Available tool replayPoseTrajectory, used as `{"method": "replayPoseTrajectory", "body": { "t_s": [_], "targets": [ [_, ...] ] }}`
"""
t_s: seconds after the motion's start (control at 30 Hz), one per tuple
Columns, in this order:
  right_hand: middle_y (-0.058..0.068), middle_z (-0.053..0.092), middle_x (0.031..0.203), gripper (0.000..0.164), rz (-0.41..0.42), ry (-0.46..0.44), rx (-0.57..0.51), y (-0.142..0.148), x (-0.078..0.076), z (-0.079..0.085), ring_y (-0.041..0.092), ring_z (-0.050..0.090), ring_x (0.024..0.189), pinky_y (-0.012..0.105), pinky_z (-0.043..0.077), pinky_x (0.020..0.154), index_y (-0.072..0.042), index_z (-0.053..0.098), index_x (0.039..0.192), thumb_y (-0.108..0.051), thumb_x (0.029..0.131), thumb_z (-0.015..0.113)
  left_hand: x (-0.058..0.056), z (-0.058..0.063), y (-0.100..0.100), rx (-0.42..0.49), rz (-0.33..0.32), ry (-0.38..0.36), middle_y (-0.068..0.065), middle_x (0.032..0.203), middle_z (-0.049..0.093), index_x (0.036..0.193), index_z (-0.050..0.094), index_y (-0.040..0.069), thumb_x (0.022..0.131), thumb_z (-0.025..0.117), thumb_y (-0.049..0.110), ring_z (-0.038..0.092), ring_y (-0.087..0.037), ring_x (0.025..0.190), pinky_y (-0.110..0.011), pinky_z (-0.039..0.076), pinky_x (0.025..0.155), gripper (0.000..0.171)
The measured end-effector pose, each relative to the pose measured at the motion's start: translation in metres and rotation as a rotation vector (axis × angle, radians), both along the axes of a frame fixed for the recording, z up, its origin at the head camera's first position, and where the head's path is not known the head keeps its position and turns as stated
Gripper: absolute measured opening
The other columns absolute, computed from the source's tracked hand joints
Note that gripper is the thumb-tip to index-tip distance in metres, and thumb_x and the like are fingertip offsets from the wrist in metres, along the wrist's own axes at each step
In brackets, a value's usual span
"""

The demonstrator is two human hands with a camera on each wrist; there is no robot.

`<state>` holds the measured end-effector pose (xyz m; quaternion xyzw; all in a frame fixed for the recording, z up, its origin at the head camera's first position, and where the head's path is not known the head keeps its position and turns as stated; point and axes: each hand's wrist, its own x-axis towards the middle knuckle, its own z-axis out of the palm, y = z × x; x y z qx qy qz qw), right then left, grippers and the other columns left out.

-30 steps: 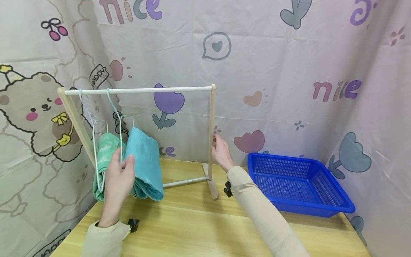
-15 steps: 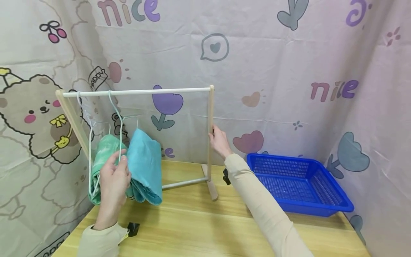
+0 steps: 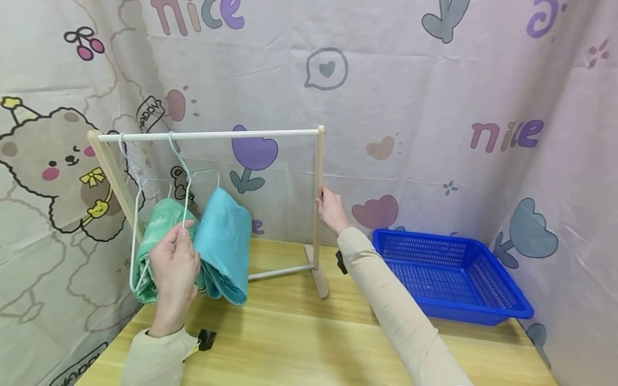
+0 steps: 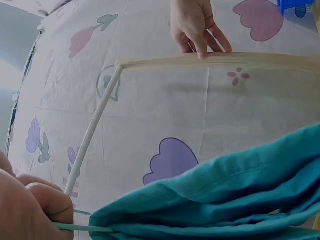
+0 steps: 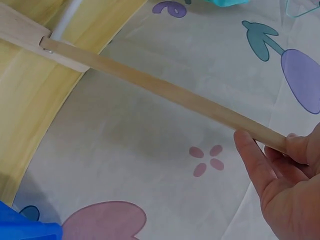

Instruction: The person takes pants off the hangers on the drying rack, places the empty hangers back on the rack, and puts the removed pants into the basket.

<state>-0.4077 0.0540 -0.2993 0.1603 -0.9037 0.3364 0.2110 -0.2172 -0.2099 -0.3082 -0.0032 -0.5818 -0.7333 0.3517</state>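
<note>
My left hand (image 3: 175, 265) pinches the near side of a pale mint hanger (image 3: 188, 185), which hooks over the white top bar (image 3: 251, 134) of a small wooden clothes rack. Folded blue cloth (image 3: 224, 246) drapes from that hanger; the left wrist view shows the cloth (image 4: 225, 187) close beyond the curled fingers. To its left, a second hanger (image 3: 135, 230) carries a green patterned cloth (image 3: 166, 217), partly hidden behind my left hand. At the rack's right side, my right hand (image 3: 333, 210) grips the upright post (image 3: 319, 166), thumb and fingers on opposite sides in the right wrist view.
A blue plastic basket (image 3: 483, 313) with mesh walls stands on the wooden table (image 3: 289, 343) at the right. The rack's lower rail (image 3: 280, 273) and foot (image 3: 321, 284) sit near the middle. Printed curtains (image 3: 410, 96) enclose the back and sides.
The mint hanger with the blue cloth has shifted a little to the right along the bar, my left hand still on it. My right hand has moved slightly up the post.
</note>
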Motion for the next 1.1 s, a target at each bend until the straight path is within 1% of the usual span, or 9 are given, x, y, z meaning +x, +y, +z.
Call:
{"method": "replayPoseTrajectory", "body": {
  "t_s": [0.2,0.37,0.43,0.53,0.63,0.73,0.83,0.97,1.1],
  "targets": [
    [0.021,0.068,0.111,0.02,0.002,-0.018,0.026,-0.002,0.001,0.0,0.033,0.067,0.103,0.04,0.057,0.086,0.001,0.055,0.119,-0.007,0.101,0.05,0.0,0.003,0.003,0.024,-0.032,0.087,0.004,0.046,0.028,0.122,0.061,0.001,0.104,0.045,0.022,0.018,-0.011,0.029,-0.034,0.006,0.03,0.032],
    [0.022,0.068,0.108,0.018,0.007,-0.021,0.019,-0.005,0.002,-0.002,0.033,0.068,0.1,0.04,0.057,0.084,0.002,0.055,0.117,-0.007,0.101,0.05,0.002,0.01,0.005,0.054,-0.059,0.172,0.004,0.045,0.026,0.119,0.061,-0.002,0.105,0.045,0.019,0.016,-0.011,0.029,-0.033,0.005,0.03,0.031],
    [0.022,0.068,0.109,0.02,0.002,-0.015,0.011,-0.004,0.002,-0.001,0.034,0.068,0.101,0.04,0.057,0.085,0.002,0.055,0.119,-0.006,0.101,0.05,0.004,0.015,0.006,0.055,-0.096,0.209,0.004,0.045,0.025,0.121,0.06,-0.004,0.105,0.042,0.015,0.015,-0.011,0.029,-0.032,0.003,0.029,0.03],
    [0.022,0.068,0.11,0.023,-0.008,-0.006,0.001,-0.002,0.003,0.0,0.034,0.067,0.102,0.04,0.056,0.088,0.002,0.054,0.122,-0.006,0.101,0.051,0.008,0.021,0.008,0.039,-0.183,0.271,0.003,0.045,0.02,0.123,0.056,-0.007,0.103,0.033,0.007,0.011,-0.013,0.03,-0.03,0.002,0.028,0.033],
    [0.022,0.068,0.11,0.023,-0.013,0.006,0.005,0.0,0.003,0.0,0.033,0.067,0.103,0.04,0.056,0.089,0.003,0.054,0.122,-0.006,0.101,0.051,0.012,0.023,0.009,0.042,-0.266,0.31,0.002,0.047,0.016,0.124,0.053,-0.009,0.101,0.032,0.006,0.008,-0.013,0.031,-0.027,0.003,0.026,0.034],
    [0.022,0.068,0.11,0.023,-0.013,-0.003,-0.002,0.0,0.003,-0.001,0.033,0.067,0.102,0.041,0.056,0.088,0.002,0.054,0.122,-0.006,0.101,0.051,0.014,0.023,0.01,0.066,-0.286,0.301,0.002,0.046,0.017,0.123,0.053,-0.011,0.104,0.039,0.01,0.009,-0.013,0.03,-0.027,0.004,0.026,0.031],
    [0.022,0.068,0.11,0.023,-0.016,-0.011,-0.011,0.0,0.004,-0.001,0.033,0.067,0.101,0.041,0.056,0.087,0.002,0.054,0.123,-0.007,0.101,0.051,0.014,0.022,0.012,0.081,-0.277,0.268,0.003,0.045,0.021,0.122,0.055,-0.01,0.104,0.046,0.01,0.011,-0.013,0.029,-0.028,0.005,0.026,0.029],
    [0.022,0.068,0.108,0.021,-0.015,-0.011,-0.009,0.0,0.005,0.0,0.033,0.067,0.1,0.042,0.056,0.086,0.002,0.054,0.12,-0.008,0.101,0.051,0.015,0.02,0.014,0.064,-0.289,0.257,0.003,0.046,0.021,0.122,0.056,-0.01,0.104,0.045,0.009,0.012,-0.014,0.029,-0.029,0.006,0.027,0.028],
    [0.023,0.068,0.109,0.023,-0.01,-0.003,-0.012,0.001,0.005,0.0,0.033,0.067,0.101,0.041,0.056,0.086,0.002,0.054,0.122,-0.008,0.102,0.05,0.019,0.015,0.015,0.05,-0.353,0.268,0.001,0.047,0.018,0.122,0.054,-0.011,0.105,0.042,0.009,0.011,-0.014,0.03,-0.028,0.005,0.027,0.029]
  ]
}}
